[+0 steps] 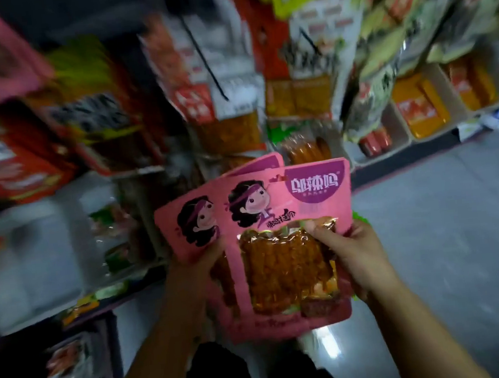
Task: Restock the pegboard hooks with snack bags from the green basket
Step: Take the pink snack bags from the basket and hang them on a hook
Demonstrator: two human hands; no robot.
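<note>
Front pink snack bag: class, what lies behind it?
Behind the front pink bag more matching pink bags fan out leftward; their right sides and exact number are covered.

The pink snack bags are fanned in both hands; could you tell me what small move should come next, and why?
Probably lift the front pink bag, pinched by the right hand, toward a bare black hook; the left hand holds the other bags, and none is hung.

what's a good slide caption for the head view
Both hands, left hand and right hand, hold fanned pink snack bags before blurred hanging snack displays.
</note>
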